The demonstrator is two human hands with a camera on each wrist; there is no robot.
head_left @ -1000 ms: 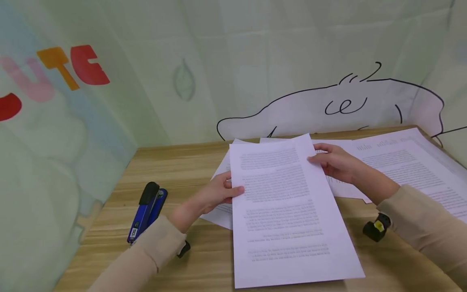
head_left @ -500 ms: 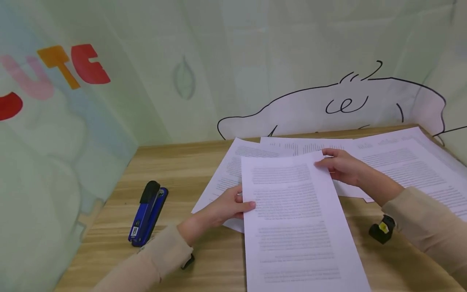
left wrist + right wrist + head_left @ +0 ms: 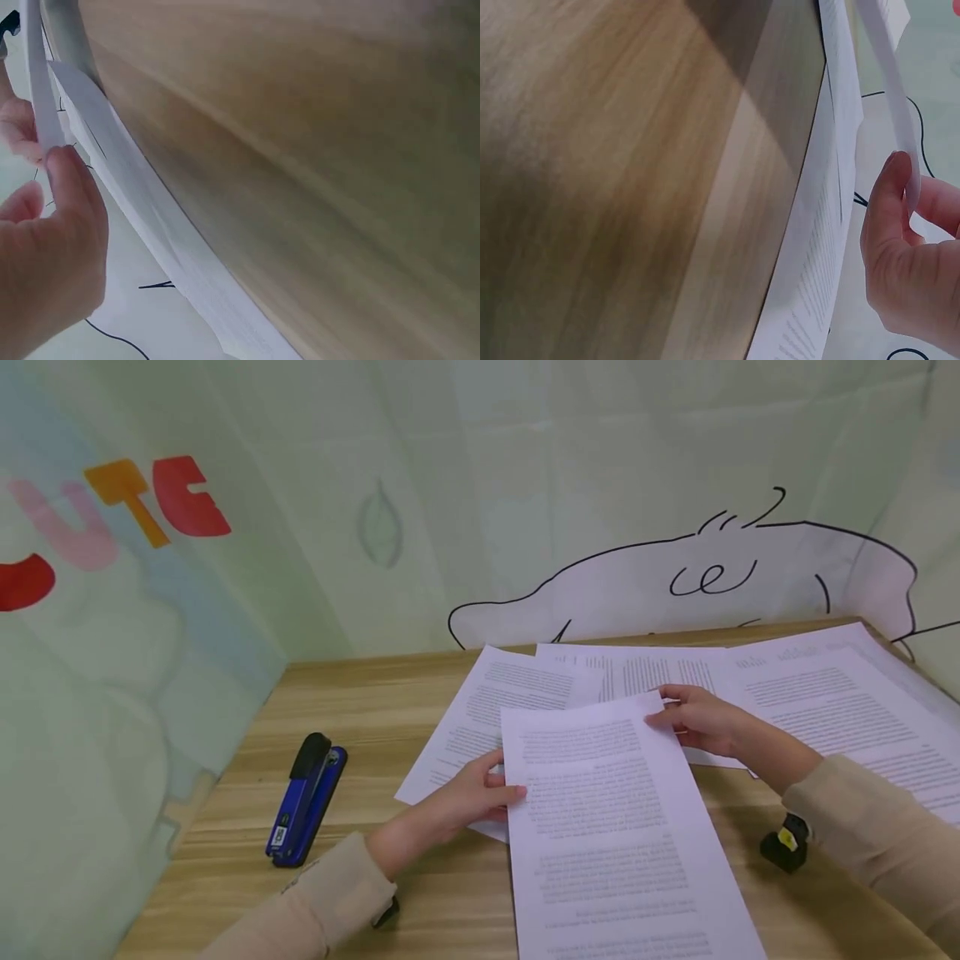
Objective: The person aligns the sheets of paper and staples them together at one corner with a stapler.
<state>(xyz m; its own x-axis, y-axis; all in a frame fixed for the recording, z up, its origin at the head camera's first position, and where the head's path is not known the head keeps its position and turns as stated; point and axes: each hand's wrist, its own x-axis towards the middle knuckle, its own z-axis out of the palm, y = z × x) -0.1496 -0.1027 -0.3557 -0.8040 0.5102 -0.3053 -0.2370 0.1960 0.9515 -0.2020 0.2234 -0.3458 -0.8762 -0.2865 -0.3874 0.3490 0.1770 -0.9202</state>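
One printed page [image 3: 611, 827] is held up above the bench [image 3: 360, 702] between the left grip [image 3: 467, 797] and the right grip [image 3: 697, 720], each pinching one side edge. At least three other papers [image 3: 510, 689] lie beyond the two grips, and one blue stapler [image 3: 306, 806] sits left of the left grip.

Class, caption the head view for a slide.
Left hand and right hand hold printed paper above a wood-grain table, more pages behind, a blue stapler at left.
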